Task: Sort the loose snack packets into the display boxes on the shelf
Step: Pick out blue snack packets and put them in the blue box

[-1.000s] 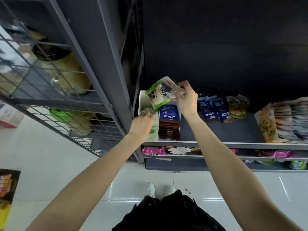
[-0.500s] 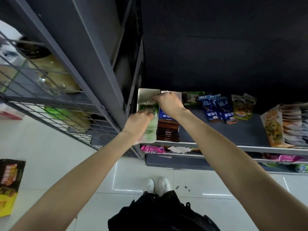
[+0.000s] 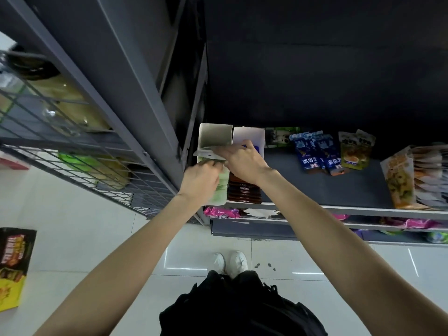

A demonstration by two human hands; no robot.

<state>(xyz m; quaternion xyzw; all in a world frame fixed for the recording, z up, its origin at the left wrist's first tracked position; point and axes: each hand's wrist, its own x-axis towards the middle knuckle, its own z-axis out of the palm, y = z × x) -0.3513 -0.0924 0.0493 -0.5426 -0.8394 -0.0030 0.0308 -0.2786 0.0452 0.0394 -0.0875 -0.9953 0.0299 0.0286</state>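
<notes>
Two white display boxes stand side by side at the shelf's left end. The left box (image 3: 213,134) holds green packets, the right box (image 3: 252,137) holds dark brown packets (image 3: 244,191). My right hand (image 3: 244,163) pinches a pale green snack packet (image 3: 209,153) and holds it flat over the left box. My left hand (image 3: 202,180) grips the row of green packets in that box, fingers curled on their tops. Loose packets lie further right: a green one (image 3: 278,137), blue ones (image 3: 315,154) and a yellow-green pair (image 3: 355,151).
A row of orange and white packets (image 3: 417,175) stands at the shelf's (image 3: 315,187) right end. Pink packets (image 3: 220,212) sit on the shelf below. A wire rack (image 3: 72,141) with bottles is at left. A yellow carton (image 3: 12,267) lies on the tiled floor.
My right hand has brought the green packet down from above the boxes and left, over the left box. My left hand stayed on the green packets in that box.
</notes>
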